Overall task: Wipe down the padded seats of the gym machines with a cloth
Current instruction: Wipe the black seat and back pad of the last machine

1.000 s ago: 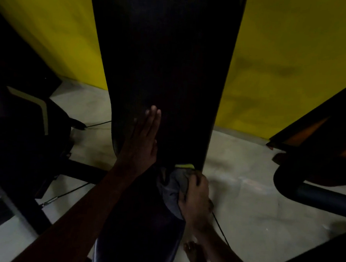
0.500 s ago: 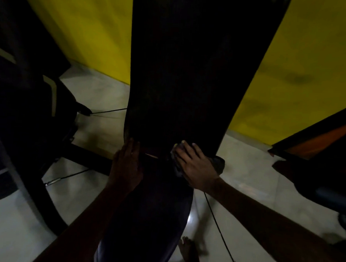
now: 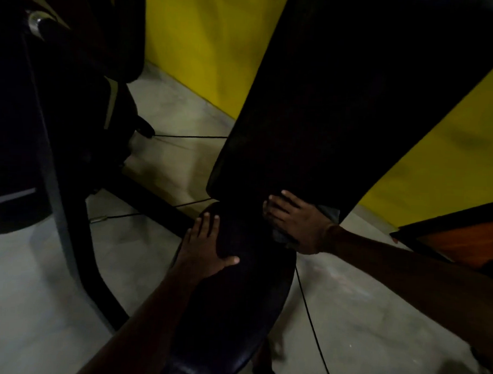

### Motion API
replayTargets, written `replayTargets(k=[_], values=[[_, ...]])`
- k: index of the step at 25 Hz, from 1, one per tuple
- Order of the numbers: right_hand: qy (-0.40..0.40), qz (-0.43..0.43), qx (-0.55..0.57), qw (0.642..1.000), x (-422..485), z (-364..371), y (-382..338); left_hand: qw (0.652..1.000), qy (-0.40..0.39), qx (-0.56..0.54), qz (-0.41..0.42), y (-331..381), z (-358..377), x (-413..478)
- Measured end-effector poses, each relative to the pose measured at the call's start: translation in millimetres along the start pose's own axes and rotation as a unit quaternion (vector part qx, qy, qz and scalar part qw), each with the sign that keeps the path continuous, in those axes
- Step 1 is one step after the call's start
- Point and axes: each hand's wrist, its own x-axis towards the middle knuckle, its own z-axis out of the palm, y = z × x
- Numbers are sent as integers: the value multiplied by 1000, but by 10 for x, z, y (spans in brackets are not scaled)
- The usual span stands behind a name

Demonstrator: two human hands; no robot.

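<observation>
Right, head view. Left hand [image 3: 206, 241] lies flat and open on the near-left edge of the seat pad [image 3: 234, 313]: fingers straight and together, pointing away from the body, thumb splayed out to the right across the top of the pad. The forearm comes in from the lower left.

Right hand [image 3: 293, 218] is just beyond and to the right of the left one, apart from it. It is palm down with fingers extended, not curled, and presses the cloth [image 3: 329, 211] where the back pad [image 3: 328, 105] meets the seat pad. The fingertips reach the back pad's lower edge.

The cloth is grey and mostly hidden under the right hand, with bits poking out on its far-right side and under the palm. Both pads are black, with a dull sheen on the seat.

Left of the left hand are the black frame [image 3: 79, 236] and pale floor [image 3: 50, 319]. Beyond the hands is a yellow wall [image 3: 203, 43].
</observation>
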Motion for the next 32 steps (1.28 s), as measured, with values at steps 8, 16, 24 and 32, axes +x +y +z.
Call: replayTargets(k=[8, 16, 24, 32], values=[[67, -46, -94, 992, 828, -521, 153, 999, 20, -31, -6, 26, 18, -2], [43, -185, -99, 977, 1784, -374, -186, 997, 54, -43, -16, -18, 147, 50], [186, -67, -47, 979, 1052, -467, 336, 998, 38, -27, -38, 84, 39, 48], [181, -30, -25, 983, 700, -603, 530, 998, -2, -38, -47, 89, -50, 16]])
